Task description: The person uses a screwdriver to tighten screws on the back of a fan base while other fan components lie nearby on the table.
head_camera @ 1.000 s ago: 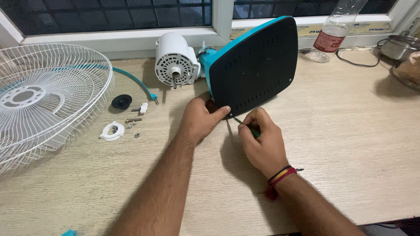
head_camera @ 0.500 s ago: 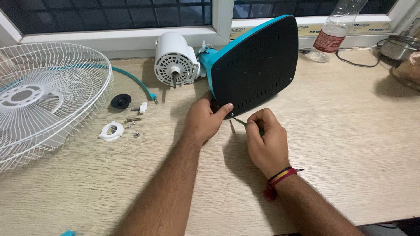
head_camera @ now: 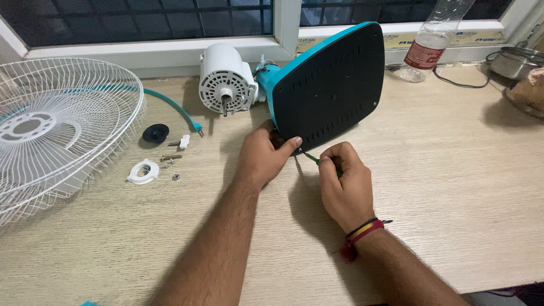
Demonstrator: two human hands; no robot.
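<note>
1. A white fan grille [head_camera: 56, 130] lies at the table's [head_camera: 453, 187] left end.
2. A black cap [head_camera: 155, 133], white ring [head_camera: 143, 171] and loose screws [head_camera: 170, 158] lie beside it.
3. A plastic bottle [head_camera: 433, 37] leans by the window [head_camera: 141, 20].
4. A steel pot [head_camera: 515, 59] sits far right.

The screwdriver [head_camera: 313, 158] handle is buried in the right hand [head_camera: 344, 184]; its tip is too small to tell. The fan guard [head_camera: 56, 130] runs off the left edge.

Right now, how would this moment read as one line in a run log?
left hand: steadies fan base | right hand: grips green screwdriver, tip at base's lower corner | loose screws on table
</note>
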